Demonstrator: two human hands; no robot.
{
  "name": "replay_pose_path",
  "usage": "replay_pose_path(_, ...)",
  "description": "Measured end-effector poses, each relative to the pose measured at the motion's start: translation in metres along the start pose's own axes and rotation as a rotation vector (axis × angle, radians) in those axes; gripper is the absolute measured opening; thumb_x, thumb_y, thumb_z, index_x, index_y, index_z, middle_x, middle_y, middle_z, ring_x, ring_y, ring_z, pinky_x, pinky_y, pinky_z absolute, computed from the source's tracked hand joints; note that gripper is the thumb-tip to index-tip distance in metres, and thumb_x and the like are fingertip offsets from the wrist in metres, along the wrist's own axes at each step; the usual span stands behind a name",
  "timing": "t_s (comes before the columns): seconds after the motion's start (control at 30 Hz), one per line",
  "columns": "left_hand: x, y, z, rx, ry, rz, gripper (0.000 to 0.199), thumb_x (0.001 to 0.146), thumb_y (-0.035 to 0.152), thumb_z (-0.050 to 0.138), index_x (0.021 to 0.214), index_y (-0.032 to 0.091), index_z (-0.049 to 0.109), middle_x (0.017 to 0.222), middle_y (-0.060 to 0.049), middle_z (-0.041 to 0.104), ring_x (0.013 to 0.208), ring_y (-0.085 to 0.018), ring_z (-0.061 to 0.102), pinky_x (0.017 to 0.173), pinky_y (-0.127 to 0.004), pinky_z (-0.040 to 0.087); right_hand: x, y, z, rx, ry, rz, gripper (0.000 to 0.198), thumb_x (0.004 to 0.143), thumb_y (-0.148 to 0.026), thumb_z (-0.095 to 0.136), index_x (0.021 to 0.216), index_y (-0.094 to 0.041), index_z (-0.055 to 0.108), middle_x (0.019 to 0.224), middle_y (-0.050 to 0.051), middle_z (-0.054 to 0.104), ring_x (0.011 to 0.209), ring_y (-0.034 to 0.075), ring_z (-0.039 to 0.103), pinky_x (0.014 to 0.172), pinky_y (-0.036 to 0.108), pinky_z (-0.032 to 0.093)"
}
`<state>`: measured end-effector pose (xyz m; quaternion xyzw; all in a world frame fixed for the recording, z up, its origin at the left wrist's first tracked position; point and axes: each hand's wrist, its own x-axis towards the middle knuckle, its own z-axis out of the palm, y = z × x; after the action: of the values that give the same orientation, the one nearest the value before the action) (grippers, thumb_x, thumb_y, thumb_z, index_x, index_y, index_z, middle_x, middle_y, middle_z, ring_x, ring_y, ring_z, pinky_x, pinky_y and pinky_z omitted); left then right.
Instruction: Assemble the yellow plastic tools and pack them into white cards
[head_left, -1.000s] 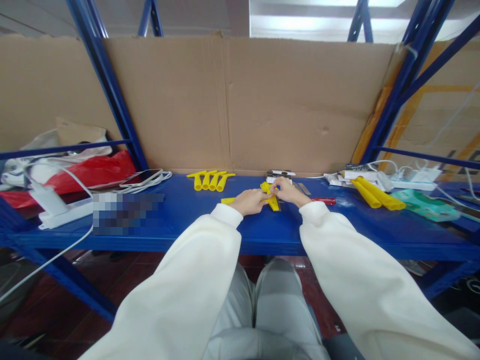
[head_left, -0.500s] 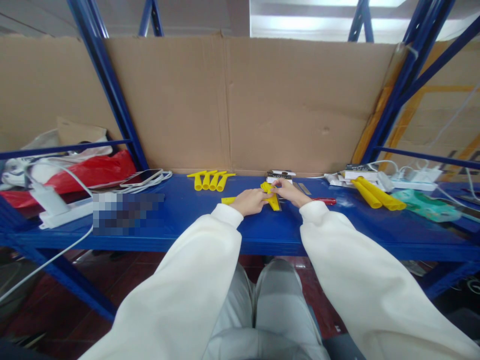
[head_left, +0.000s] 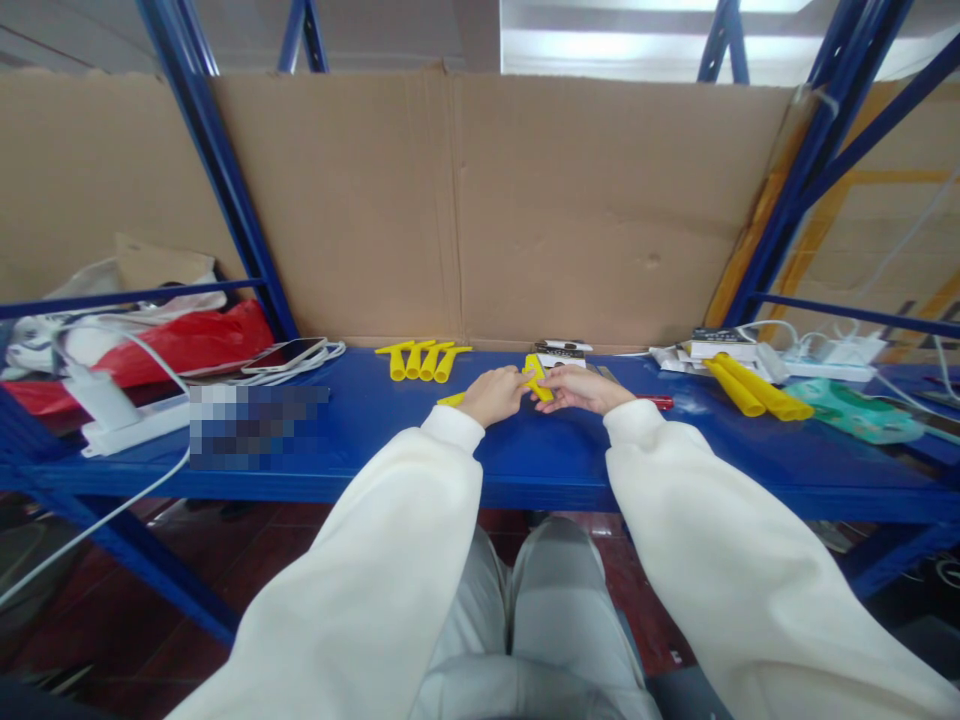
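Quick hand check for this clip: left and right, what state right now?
Left hand: closed on a yellow piece.
Right hand: fingers partly curled at the same piece; whether it grips cannot be told.
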<state>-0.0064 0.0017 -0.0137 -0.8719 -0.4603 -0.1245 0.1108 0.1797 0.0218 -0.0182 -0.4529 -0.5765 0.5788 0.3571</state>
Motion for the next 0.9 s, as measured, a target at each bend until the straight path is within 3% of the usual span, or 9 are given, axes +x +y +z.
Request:
replay_pose_path(0.13,0.0,0.001,0.003,-0.003,0.017,0.002,0.043,0.099,0.025,0.045,0.141,0.025,0.056,0.123,-0.01,0.068,0.113,-0.024,0.067,0.094,-0.032,0.051,0.001,0.002,0.001,-0.003,0.02,-0.013,0.009,0.091,-0.017,0.067,0.094,-0.009,0.068,0.07,0.009,0.074,0.056,0.015,0.07,0.06,0.026,0.063)
replay_pose_path(0.3,0.002,0.004,0.008,0.016,-0.008,-0.022,0.054,0.1,0.024,0.04,0.154,0.018,0.034,0.131,-0.014,0.064,0.114,-0.025,0.067,0.09,-0.034,0.053,0.001,0.002,0.002,-0.017,0.021,-0.049,0.015,0.09,-0.023,0.07,0.092,-0.008,0.069,0.07,0.01,0.075,0.054,0.014,0.069,0.057,0.024,0.062)
replay_pose_path(0.9,0.001,0.004,0.005,0.065,-0.047,-0.021,0.052,0.097,0.012,0.039,0.149,0.012,0.038,0.131,-0.018,0.063,0.113,-0.026,0.068,0.092,-0.036,0.053,-0.005,-0.002,0.009,-0.069,0.006,-0.048,0.019,0.087,-0.03,0.073,0.088,-0.012,0.068,0.068,0.008,0.075,0.047,0.012,0.066,0.046,0.019,0.055)
